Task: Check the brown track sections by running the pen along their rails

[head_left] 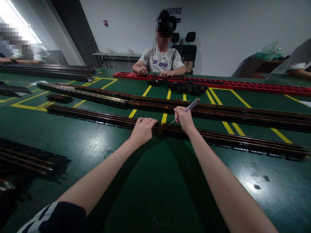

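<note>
A long black strip with copper-coloured rods point(116, 121) lies across the table in front of me. My left hand point(143, 131) is closed over its near edge, with the fingertips on top of the strip. In my right hand point(184, 119) is a slim screwdriver-like tool point(192, 105) with a greyish handle and a thin shaft. The tool slants down to the left, and its tip is at the strip, a little right of my left fingers. Whether the tip touches the strip I cannot tell.
Behind lie more long rodded strips point(218, 114). Further back is a red slotted frame point(243, 84) with a pile of black parts point(187, 87) before it. A person point(161, 60) sits opposite, hands at the frame. Another dark bundle point(31, 158) lies at left. Yellow lines mark the green table point(155, 187).
</note>
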### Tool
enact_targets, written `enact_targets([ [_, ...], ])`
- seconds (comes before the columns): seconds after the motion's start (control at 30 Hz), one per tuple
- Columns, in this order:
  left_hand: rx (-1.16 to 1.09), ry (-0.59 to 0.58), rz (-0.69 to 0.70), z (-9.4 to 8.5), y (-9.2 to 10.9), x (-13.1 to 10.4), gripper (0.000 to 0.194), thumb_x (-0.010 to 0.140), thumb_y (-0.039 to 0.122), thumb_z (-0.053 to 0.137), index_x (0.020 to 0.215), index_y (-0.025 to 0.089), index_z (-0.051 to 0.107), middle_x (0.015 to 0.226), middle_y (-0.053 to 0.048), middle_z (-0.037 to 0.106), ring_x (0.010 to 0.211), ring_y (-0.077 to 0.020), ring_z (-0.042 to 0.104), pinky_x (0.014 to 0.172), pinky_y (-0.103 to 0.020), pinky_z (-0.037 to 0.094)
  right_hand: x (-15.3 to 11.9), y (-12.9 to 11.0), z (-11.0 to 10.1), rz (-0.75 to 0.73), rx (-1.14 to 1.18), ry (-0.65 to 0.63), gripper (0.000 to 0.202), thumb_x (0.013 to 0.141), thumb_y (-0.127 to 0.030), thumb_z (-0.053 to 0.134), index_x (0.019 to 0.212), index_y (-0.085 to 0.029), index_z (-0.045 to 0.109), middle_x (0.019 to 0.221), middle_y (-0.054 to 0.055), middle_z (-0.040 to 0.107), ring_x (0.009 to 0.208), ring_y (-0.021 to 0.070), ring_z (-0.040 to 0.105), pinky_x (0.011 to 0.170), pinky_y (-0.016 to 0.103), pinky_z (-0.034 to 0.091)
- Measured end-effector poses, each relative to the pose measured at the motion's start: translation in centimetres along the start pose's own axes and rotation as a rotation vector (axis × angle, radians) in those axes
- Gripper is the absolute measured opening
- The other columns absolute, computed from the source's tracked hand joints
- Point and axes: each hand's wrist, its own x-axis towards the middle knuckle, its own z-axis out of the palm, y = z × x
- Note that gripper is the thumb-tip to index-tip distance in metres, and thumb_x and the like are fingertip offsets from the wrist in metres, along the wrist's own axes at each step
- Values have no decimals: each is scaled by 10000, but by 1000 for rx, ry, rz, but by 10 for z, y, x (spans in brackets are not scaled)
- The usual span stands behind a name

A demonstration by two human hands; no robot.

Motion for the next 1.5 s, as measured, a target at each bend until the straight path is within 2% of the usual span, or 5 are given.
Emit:
enact_targets([
  [0.23,-2,-6,-7,-1,1,0,450,821,14,353,1180,111,605,1186,-120,672,1121,-252,599,978,-455,412,0,0,0,9,-7,2,359,743,-197,509,408,-216,383,344,-54,354,332,76,324,376,230,281],
  [0.77,-11,-27,-18,-2,1,0,463,823,31,342,1192,139,599,1203,-108,665,1135,-245,588,992,-457,394,0,0,0,8,-13,-4,326,720,-250,525,425,-220,390,360,-52,363,340,77,338,377,223,292],
  [1.13,-24,-27,-20,-4,3,-1,402,837,188,422,1199,128,586,1214,-118,656,1133,-249,580,1003,-446,369,-3,-5,0,10,0,16,349,718,-219,521,396,-217,385,348,-59,359,329,76,341,390,234,297],
  [1.5,13,-65,-11,-8,10,2,395,889,324,450,1209,129,575,1220,-136,645,1127,-261,581,1009,-466,367,-1,-2,-12,24,-56,-65,317,713,-252,545,425,-209,419,356,-62,403,329,68,374,395,209,319],
])
